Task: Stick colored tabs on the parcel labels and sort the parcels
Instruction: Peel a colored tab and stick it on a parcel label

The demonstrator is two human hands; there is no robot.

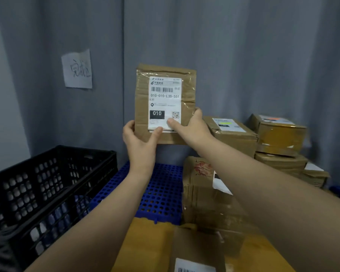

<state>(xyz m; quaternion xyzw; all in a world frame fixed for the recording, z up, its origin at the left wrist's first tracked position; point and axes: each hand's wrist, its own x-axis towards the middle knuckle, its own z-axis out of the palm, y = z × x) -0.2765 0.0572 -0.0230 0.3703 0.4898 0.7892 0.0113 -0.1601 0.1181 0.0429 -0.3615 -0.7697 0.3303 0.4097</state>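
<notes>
Parcel (187, 91) held up at centre, clear of everything, label (164, 99) facing the camera, long axis upright. The left hand (139, 140) grips its lower-left corner with the thumb on the label's bottom edge; the right hand (192, 127) grips the lower-right, thumb beside the QR code. No coloured tab shows on this label, so tabbing looks not yet done; crate (67, 154) lies down-left, nearer the left hand, tabbed stack (232, 134) right, nearer the right hand, blue mat (161, 193) below, curtain (243, 46) behind.
</notes>
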